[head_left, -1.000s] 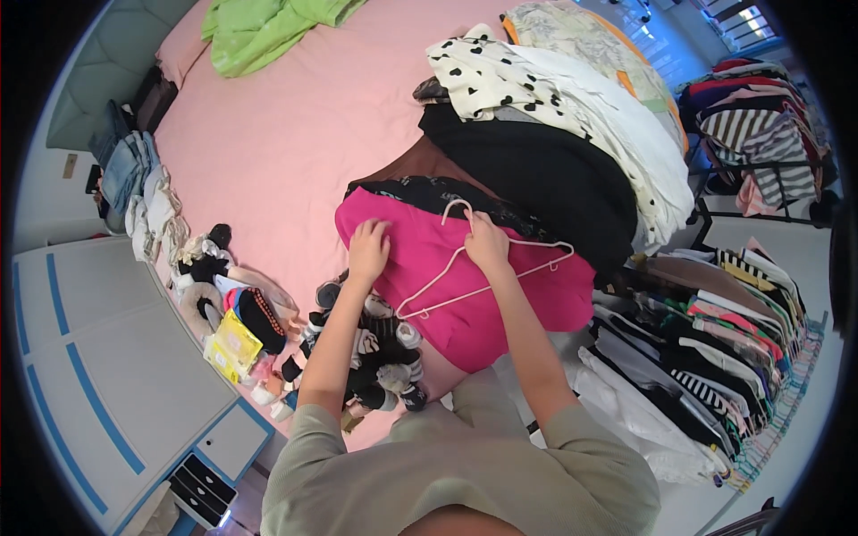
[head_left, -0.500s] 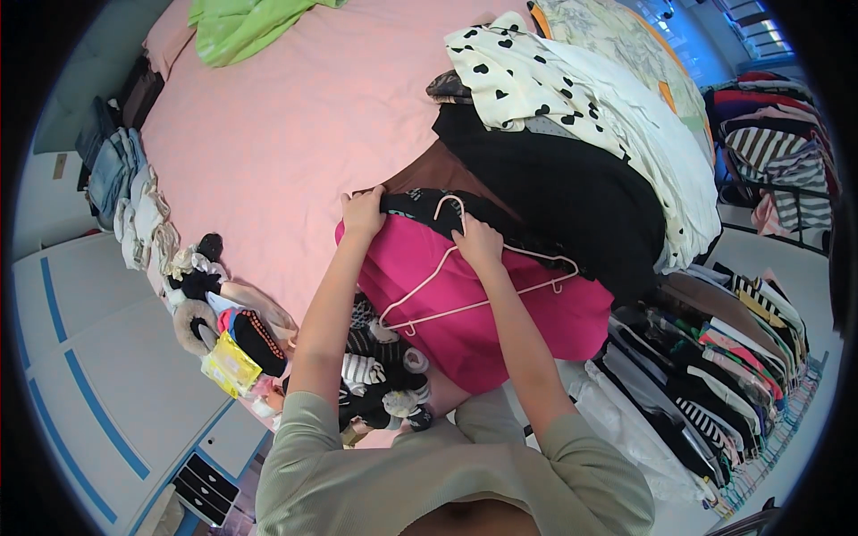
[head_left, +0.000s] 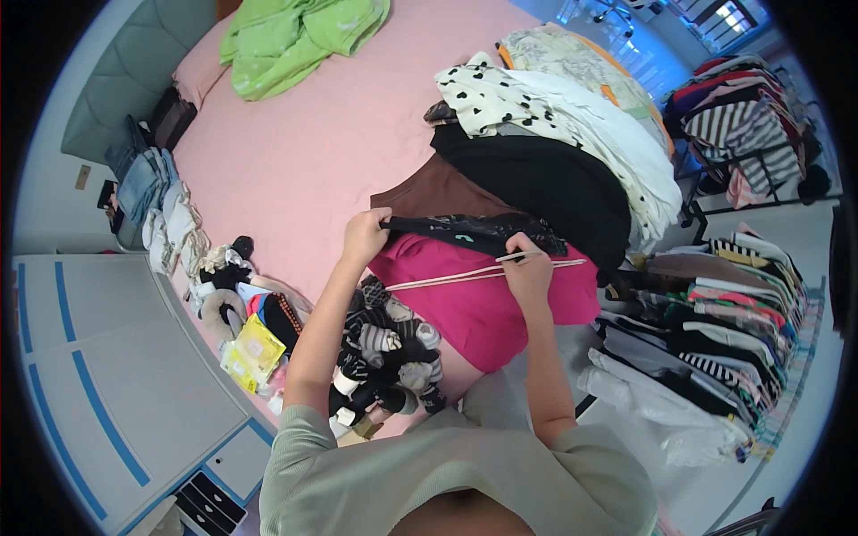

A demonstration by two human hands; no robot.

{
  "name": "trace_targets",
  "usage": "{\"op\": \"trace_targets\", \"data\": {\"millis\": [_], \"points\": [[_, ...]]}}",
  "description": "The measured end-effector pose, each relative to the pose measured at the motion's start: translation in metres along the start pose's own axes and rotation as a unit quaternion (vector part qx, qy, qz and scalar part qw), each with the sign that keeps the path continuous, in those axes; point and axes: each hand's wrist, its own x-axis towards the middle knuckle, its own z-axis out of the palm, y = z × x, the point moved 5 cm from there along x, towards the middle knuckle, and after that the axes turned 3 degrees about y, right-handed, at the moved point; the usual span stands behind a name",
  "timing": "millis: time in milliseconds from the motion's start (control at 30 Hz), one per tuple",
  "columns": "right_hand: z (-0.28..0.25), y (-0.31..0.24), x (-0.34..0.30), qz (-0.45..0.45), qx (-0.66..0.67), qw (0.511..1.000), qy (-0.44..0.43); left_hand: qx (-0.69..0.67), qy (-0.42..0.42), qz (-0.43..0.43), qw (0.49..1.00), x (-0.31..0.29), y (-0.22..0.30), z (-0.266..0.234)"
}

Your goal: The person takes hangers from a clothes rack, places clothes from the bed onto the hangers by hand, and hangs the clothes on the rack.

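My left hand (head_left: 365, 236) is closed on the left end of a black patterned garment (head_left: 469, 229), which is pulled out in a strip. A pale pink clothes hanger (head_left: 447, 279), turned almost edge-on, is gripped in my right hand (head_left: 531, 275) near its hook. Beneath both hands spreads a bright magenta garment (head_left: 474, 326). Just beyond lie a brown garment (head_left: 442, 189) and a black garment (head_left: 536, 179), overlapping on the bed.
A white heart-print garment (head_left: 496, 94) tops the pile at the far right of the pink bed (head_left: 313, 134). Rolled socks (head_left: 384, 348) lie near my left forearm. Hanging clothes (head_left: 715, 330) line the right side. A green cloth (head_left: 295, 40) rests at the back.
The hanger has tilted from a broad triangle to nearly edge-on as my right hand moved right and down. More of the black patterned garment shows, stretched from my left hand.
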Motion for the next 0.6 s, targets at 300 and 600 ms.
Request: {"op": "trace_targets", "data": {"millis": [300,600], "points": [[-0.156,-0.048,-0.085,-0.045,0.049,0.980,0.188,-0.052,0.072,0.159,0.983,-0.034,0.153,-0.117],[-0.251,-0.087,-0.161,-0.078,0.004,0.945,0.318,-0.083,0.205,0.300,0.928,-0.089,0.253,-0.191]]}}
